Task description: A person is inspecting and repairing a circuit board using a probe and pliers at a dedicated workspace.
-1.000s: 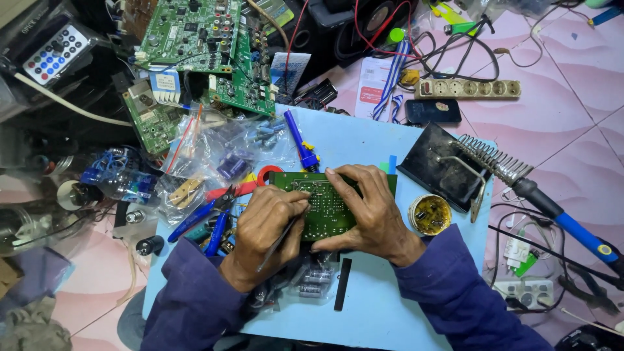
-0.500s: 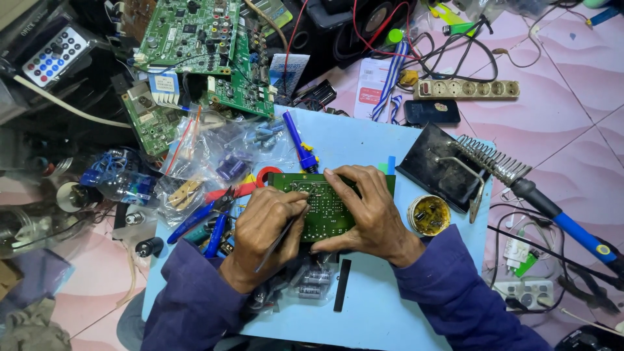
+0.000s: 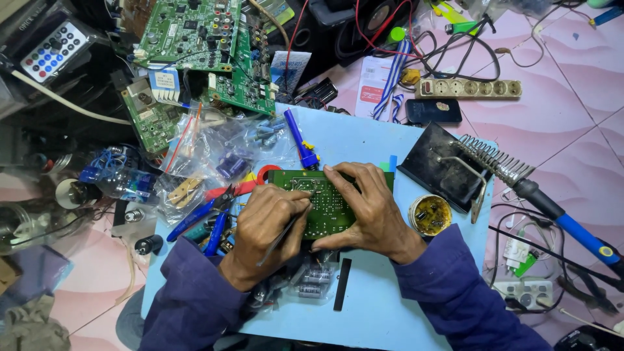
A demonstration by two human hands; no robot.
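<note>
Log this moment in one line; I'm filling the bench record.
left hand: holds thin tool on green circuit board | right hand: steadies board | soldering iron: parked in stand

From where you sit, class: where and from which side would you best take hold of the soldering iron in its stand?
Grip the soldering iron by its blue handle, coming from the right. The hot metal end sits inside the coil of the stand, while the handle sticks out free toward the lower right, clear of the blue mat. Its cord trails off further right, so probably lift gently.
</note>
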